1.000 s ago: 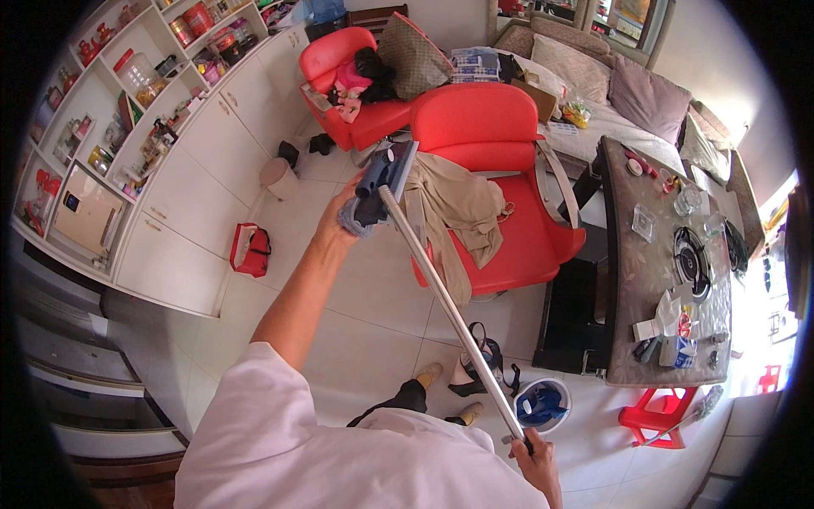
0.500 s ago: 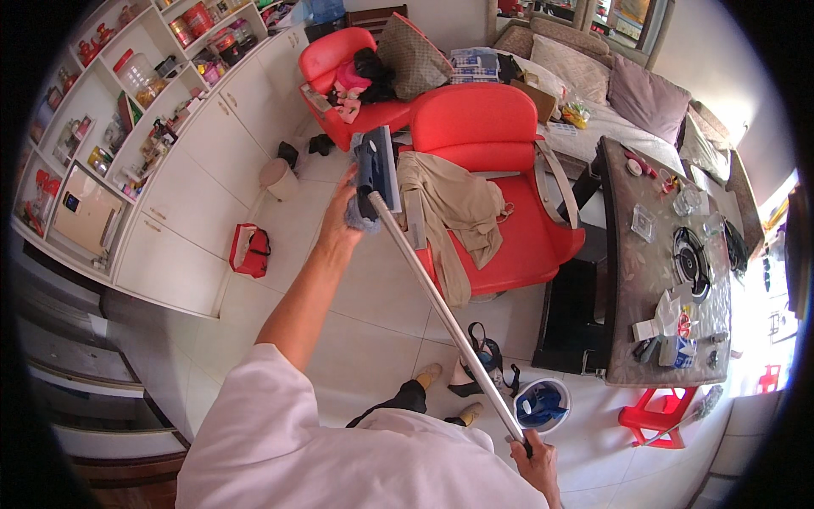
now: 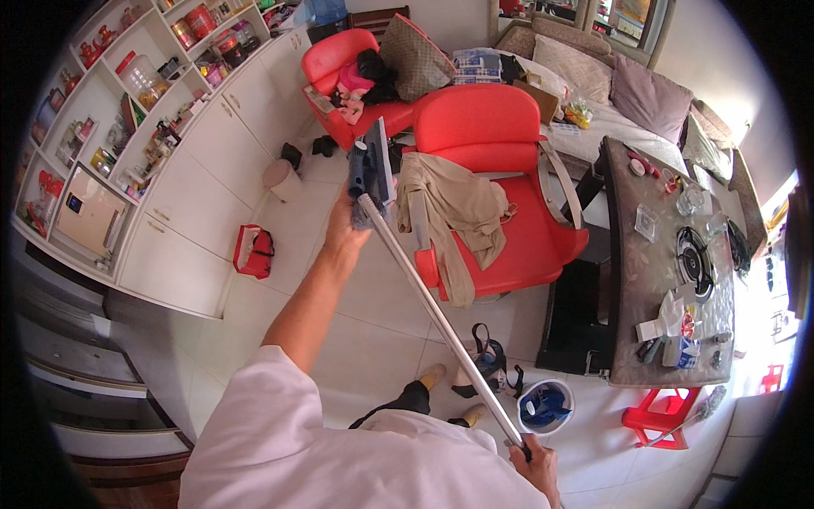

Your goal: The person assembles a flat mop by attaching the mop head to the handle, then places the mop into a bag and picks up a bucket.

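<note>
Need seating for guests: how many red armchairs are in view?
2: a near red armchair draped with a beige garment, and a far red armchair piled with clutter by the cabinets. Others may be hidden.

Left arm extended straight out toward 12 o'clock, white sleeve at the shoulder, forearm bare. Left hand closed, fingers curled in a grip. Right hand low at 5 o'clock, fist closed, knuckles up.

Right hand partly cut off by the lower edge; left hand's fingers hidden behind the mop head; shelf jars too small to identify; fisheye rim blacks out 4 corners
</note>
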